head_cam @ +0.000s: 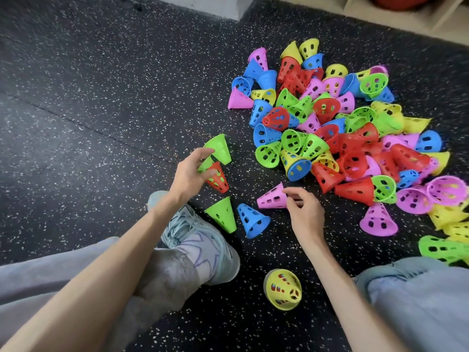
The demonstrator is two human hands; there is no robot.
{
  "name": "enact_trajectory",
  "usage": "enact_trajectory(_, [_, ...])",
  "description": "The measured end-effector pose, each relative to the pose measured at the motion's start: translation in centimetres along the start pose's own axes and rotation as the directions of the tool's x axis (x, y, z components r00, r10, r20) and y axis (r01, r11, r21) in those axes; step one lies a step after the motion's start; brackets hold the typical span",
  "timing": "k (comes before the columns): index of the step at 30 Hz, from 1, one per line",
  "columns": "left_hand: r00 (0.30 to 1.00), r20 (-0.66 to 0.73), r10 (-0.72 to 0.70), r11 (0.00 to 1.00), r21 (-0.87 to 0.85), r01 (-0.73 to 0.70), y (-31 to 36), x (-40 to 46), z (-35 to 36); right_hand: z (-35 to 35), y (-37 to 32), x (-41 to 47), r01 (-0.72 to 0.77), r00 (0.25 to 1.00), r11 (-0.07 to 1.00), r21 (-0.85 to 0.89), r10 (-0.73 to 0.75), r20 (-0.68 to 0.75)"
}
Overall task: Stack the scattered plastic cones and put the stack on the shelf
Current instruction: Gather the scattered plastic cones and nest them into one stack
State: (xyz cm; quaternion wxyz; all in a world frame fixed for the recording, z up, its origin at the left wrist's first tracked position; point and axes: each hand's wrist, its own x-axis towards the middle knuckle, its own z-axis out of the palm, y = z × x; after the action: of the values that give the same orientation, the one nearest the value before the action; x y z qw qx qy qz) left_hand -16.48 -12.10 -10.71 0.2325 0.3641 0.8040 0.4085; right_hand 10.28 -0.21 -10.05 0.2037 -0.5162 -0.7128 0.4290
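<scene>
The left hand (189,174) has its fingers curled round a green cone (220,148) at the frame's centre, with a red cone (217,177) just under it. At 4 o'clock from it, the right hand (303,212) pinches the wide end of a pink cone (271,198) lying on the floor (88,110). A big pile (337,128) of mixed cones lies at 2 o'clock. A yellow stack (283,289) stands at 6 o'clock, beside a shoe (203,240). The shelf (396,13) edge shows at 1 o'clock

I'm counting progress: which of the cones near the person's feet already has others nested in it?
The yellow perforated plastic cone standing alone between the knees; red and blue show through its holes, unlike the single blue cone nearby.
</scene>
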Motion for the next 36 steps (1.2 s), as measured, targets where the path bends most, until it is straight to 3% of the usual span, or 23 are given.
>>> enact_trajectory(9, [0.997,-0.063,-0.037,0.978,0.201,0.049,-0.7,-1.5,0.6,-0.1,-0.4,0.0,-0.050,0.996,0.997,0.058,0.046,0.071])
enact_trajectory(15, [0.999,-0.008,0.037,0.981,0.192,-0.035,0.4,-2.1,1.2,-1.7,-1.9,3.6,0.064,0.997,0.998,-0.002,-0.064,0.033])
enact_trajectory(19, [1.000,0.008,0.020,0.985,0.171,-0.021,0.4,-2.3,1.3,-2.6,-2.5,6.9,0.141,0.988,0.976,-0.169,-0.126,0.095])
enact_trajectory(25, [0.997,0.000,0.077,0.988,0.134,-0.076,0.8,-2.7,1.4,-2.0,-1.3,8.2,0.050,0.999,0.976,-0.214,-0.050,0.007])
enact_trajectory(28, [0.997,-0.010,0.078,0.981,0.180,-0.075,0.6,-2.2,1.6,-1.0,-0.9,8.1,0.012,0.998,0.985,-0.174,0.000,0.070])
enact_trajectory(31, [0.999,0.033,0.039,0.991,0.125,-0.043,0.0,-1.8,2.0,-0.6,-0.9,7.9,0.012,0.995,0.991,-0.130,0.001,0.096])
enact_trajectory(36, [0.990,0.143,0.017,0.999,0.045,-0.023,0.1,-1.5,2.7,-0.7,-1.1,7.9,-0.013,1.000,0.992,-0.123,0.012,-0.006])
